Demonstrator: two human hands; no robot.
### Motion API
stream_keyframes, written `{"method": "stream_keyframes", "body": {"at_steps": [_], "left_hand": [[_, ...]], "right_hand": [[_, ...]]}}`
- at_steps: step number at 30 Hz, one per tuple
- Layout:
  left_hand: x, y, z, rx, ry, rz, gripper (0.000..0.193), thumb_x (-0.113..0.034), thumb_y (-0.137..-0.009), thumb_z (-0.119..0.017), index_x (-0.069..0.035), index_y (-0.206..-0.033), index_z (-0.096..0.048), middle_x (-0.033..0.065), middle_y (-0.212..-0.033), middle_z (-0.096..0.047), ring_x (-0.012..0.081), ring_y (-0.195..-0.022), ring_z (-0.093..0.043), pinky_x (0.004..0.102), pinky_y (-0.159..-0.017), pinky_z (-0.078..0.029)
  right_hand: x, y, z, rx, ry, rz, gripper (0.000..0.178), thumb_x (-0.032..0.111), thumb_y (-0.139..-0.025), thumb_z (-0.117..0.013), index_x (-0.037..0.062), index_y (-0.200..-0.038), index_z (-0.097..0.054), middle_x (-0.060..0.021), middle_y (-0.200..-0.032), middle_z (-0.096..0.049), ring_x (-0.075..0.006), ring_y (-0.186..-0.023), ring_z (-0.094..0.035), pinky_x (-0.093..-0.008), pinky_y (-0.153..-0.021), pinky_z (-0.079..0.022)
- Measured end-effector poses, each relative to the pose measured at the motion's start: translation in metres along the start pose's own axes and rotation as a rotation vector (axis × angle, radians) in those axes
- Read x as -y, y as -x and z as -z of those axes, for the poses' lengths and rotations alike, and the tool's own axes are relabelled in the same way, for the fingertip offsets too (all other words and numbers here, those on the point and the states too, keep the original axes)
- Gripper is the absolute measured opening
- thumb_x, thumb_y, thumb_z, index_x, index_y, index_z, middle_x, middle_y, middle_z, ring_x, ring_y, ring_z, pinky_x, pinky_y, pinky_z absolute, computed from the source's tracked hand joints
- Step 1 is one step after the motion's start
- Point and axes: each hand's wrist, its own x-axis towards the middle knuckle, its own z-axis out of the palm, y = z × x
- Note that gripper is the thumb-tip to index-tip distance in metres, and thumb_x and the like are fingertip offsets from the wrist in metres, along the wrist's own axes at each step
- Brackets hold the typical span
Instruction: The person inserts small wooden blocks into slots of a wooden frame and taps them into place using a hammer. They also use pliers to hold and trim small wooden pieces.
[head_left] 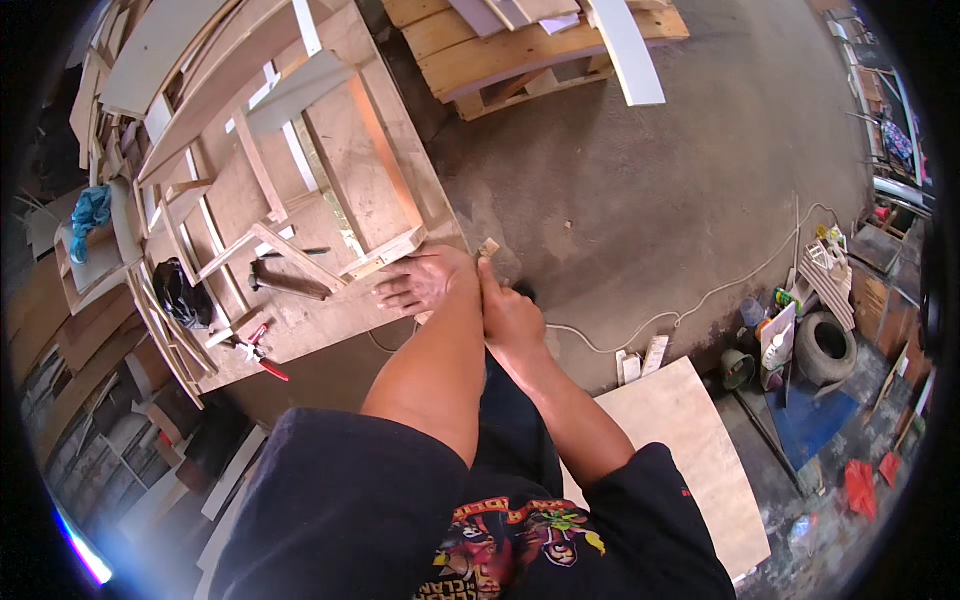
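1. The left hand [425, 283], bare, lies at the near corner of a broad, pale-brown plywood tabletop [300, 322], its fingers loosely extended toward the left and clenched on nothing visible

2. Just beside that hand is the squared, pale end block [398, 246] of a long wooden frame [385, 150] with an orange-brown rail; the frame rests on the tabletop, and whether the hand touches the block I cannot tell

3. The right hand [515, 322], also bare, is just beside the left wrist, one digit pointing away from the body and the other fingers curled; whether they grasp anything I cannot tell

4. Right beyond that digit's tip shows a small, light-brown wooden piece [488, 247]

5. Left of the hands, on the tabletop, lie a dark hammer [292, 284] and, nearer the body, red-handled metal pliers [272, 369]

6. Farther left sits a crumpled black plastic bag [182, 295]

7. Beyond the table, a yellowish slatted wooden pallet [500, 70] carries a long white board [630, 60]

8. A thin, pale cable [690, 318] winds over the grey-brown floor [640, 200] toward a black tyre [848, 350]
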Motion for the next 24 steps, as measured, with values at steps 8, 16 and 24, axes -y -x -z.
{"method": "stream_keyframes", "body": {"at_steps": [8, 16, 24], "left_hand": [[-0.002, 0.002, 0.017, 0.076, -0.007, 0.008, 0.066, -0.044, -0.100, -0.023, -0.008, -0.156, -0.022, 0.0257, -0.162, -0.015, 0.0464, -0.150, -0.013, 0.0595, -0.119, -0.013], [-0.006, -0.004, 0.014, 0.045, -0.097, 0.039, 0.070, -0.053, -0.099, -0.023, -0.019, -0.159, -0.019, 0.0221, -0.164, -0.016, 0.0438, -0.150, -0.015, 0.0583, -0.118, -0.015], [-0.006, 0.001, 0.022, 0.141, 0.010, 0.041, 0.069, -0.045, -0.100, -0.025, -0.010, -0.158, -0.018, 0.0251, -0.164, -0.010, 0.0464, -0.150, -0.009, 0.0598, -0.118, -0.011]], "right_hand": [[0.005, 0.016, 0.002, 0.010, 0.016, -0.060, 0.071, 0.014, -0.087, -0.055, 0.0143, -0.154, -0.031, -0.0210, -0.091, -0.070, -0.0415, -0.077, -0.070, -0.0528, -0.067, -0.056], [-0.006, -0.002, -0.001, -0.035, -0.037, 0.045, 0.069, 0.011, -0.087, -0.055, 0.0119, -0.152, -0.033, -0.0240, -0.090, -0.069, -0.0433, -0.078, -0.070, -0.0537, -0.068, -0.056], [0.005, 0.011, 0.012, -0.017, -0.005, 0.010, 0.066, 0.015, -0.088, -0.056, 0.0093, -0.151, -0.034, -0.0242, -0.087, -0.070, -0.0433, -0.077, -0.070, -0.0558, -0.065, -0.055]]}}
